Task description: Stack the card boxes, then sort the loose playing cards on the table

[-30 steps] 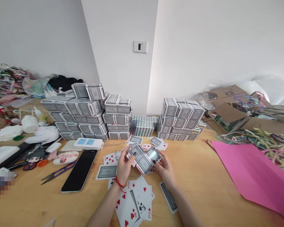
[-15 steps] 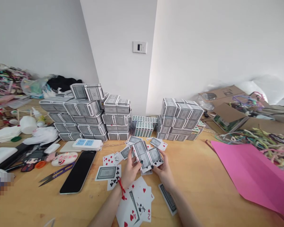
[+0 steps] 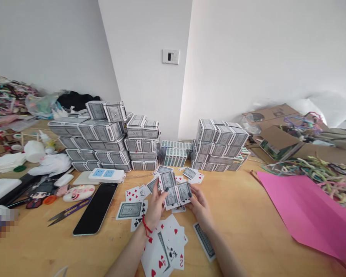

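Head view, the only one going, and both hands were up over the table. The left hand and right hand met on one fan of cards, patterned backs toward the camera. Left thumb and fingers were clamped on the fan's left side, dark nails lying across the backs. The right fingers were closed on its lower right corner. Both grips were tight on the same fan, no daylight between skin and card.

The fan sat between the two hands and just beyond the knuckles, clear of the tabletop. Its long axis ran across, hand to hand, with the left end riding higher. Neither hand was nearer; the fan bridged them.

A face-up pile lay under the wrists, nearer the person than the grip. A lone card lay face down by the right forearm. More strays were scattered just beyond the fan. A phone rested well left of the left hand, and boxes were stacked far beyond. A pink sheet lay well off to the right.

The fan's faces were turned away, and its card count could not be made out. Right fingertips behind it were hidden. The forearms and the bottom edge cut off part of the pile.
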